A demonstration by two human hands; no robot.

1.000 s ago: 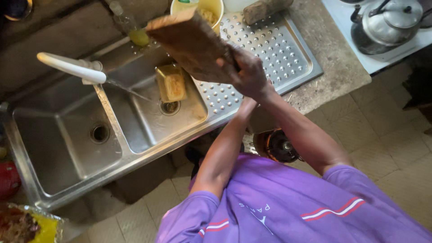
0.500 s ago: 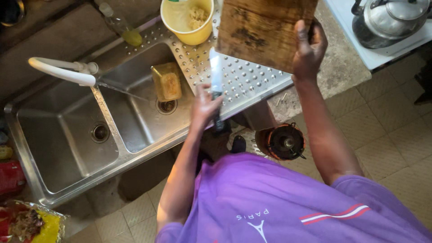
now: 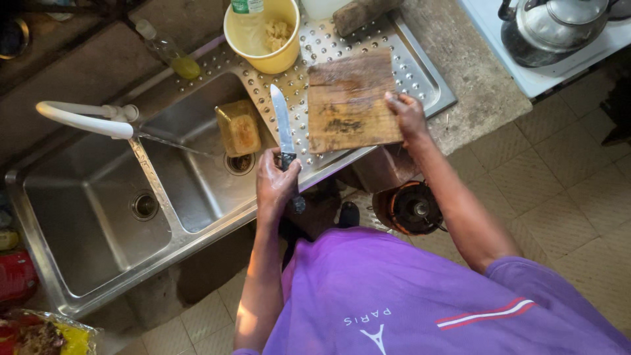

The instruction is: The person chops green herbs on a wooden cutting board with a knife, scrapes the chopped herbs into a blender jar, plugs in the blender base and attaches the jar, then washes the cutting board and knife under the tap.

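Note:
My left hand (image 3: 275, 181) grips the dark handle of a kitchen knife (image 3: 282, 123), its blade pointing away over the dimpled steel drainboard (image 3: 420, 73). My right hand (image 3: 408, 115) rests on the right edge of a worn wooden cutting board (image 3: 350, 100), which lies flat on the drainboard just right of the blade. A yellow bowl (image 3: 262, 36) holding some pale food stands behind the knife.
A double steel sink (image 3: 98, 217) lies to the left, with a white tap (image 3: 82, 118) and a yellow block (image 3: 239, 127) in the right basin. A metal kettle (image 3: 549, 25) sits at the top right. A small stove (image 3: 412, 208) stands on the tiled floor.
The cutting board came down from being held up in the air and now lies flat on the drainboard. My left hand drew the knife a little nearer to me.

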